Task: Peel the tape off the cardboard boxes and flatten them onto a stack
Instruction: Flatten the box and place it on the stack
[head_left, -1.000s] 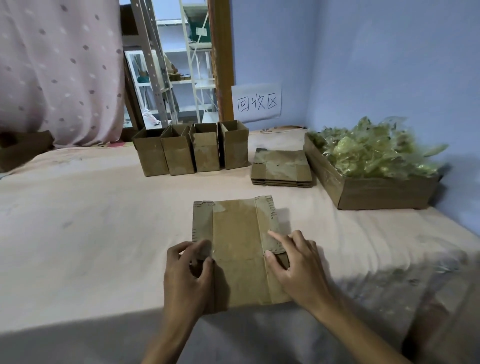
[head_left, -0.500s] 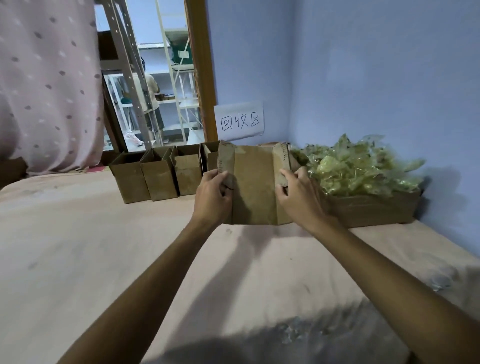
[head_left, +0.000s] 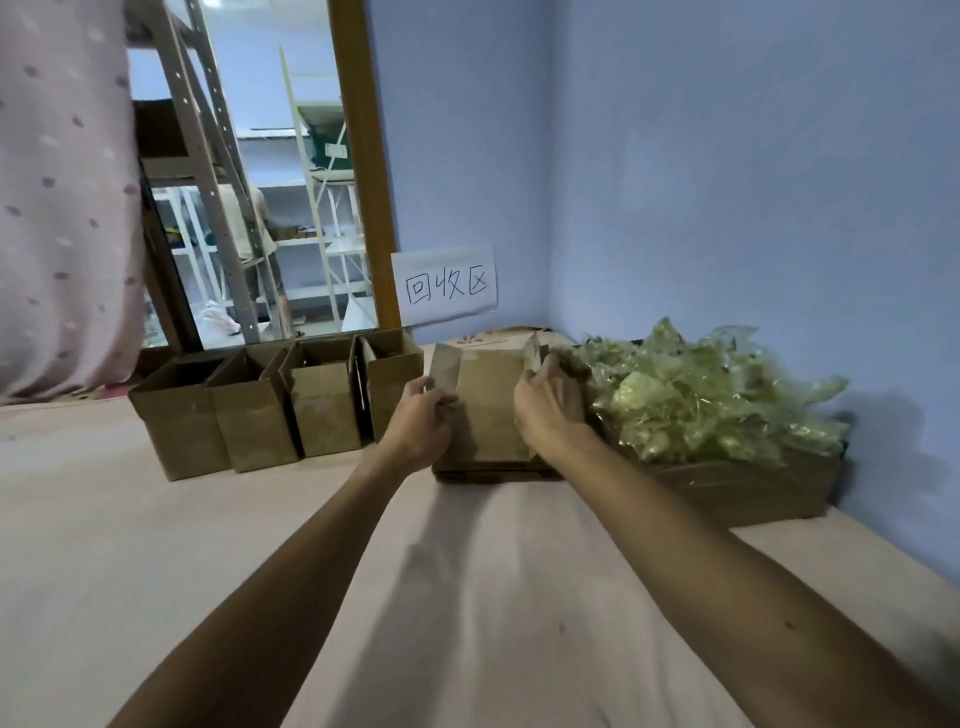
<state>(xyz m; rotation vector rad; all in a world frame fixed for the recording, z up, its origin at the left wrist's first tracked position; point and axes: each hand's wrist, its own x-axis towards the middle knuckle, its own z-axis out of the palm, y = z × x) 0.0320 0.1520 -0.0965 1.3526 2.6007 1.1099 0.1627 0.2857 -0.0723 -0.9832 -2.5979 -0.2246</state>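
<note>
- Lowered onto stack (head_left: 493, 472), flattened box (head_left: 488, 415) is gripped by left hand (head_left: 418, 428) and right hand (head_left: 548, 410).
- Upright boxes (head_left: 249, 415) are ranged left, tape tray (head_left: 737, 488) right.
- Pink table (head_left: 156, 545); blue walls (head_left: 727, 182).

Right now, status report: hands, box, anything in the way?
Left hand and right hand grip the flattened box by its sides. Box over the stack. Tray of peeled tape close beside right hand.

Pale blue walls (head_left: 727, 182) meet in a corner; a dotted pink curtain (head_left: 62, 197) hangs beside metal shelving (head_left: 322, 218).
</note>
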